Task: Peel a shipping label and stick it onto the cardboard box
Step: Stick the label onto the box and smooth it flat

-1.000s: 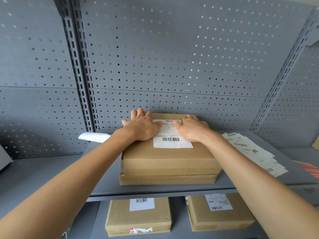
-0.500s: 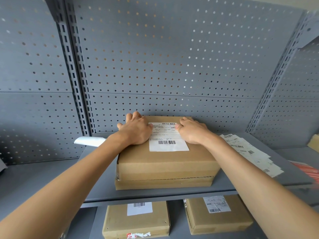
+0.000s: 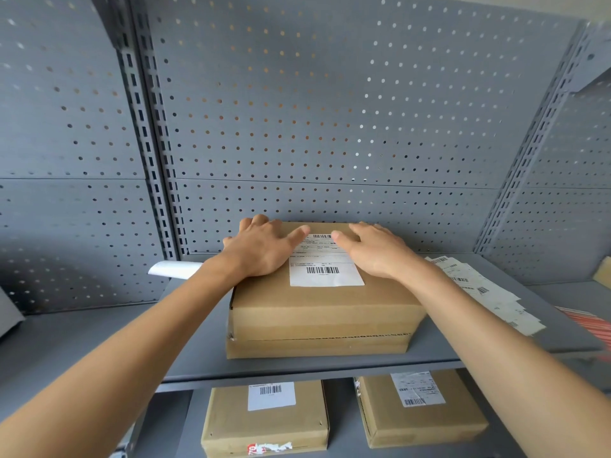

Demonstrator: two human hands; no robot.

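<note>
Cardboard box sits on the grey shelf, stacked on a flatter box, with the white shipping label lying flat on its top face. The left hand and right hand press flat, fingers extended, on the label's left and right edges. Loose labels lie to the right on the shelf, and two labelled boxes sit on the level below.

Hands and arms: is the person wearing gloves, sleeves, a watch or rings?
No. The left hand and the right hand are bare, with no gloves, rings or watch showing. Both forearms are bare too, with no sleeve anywhere in view.
</note>
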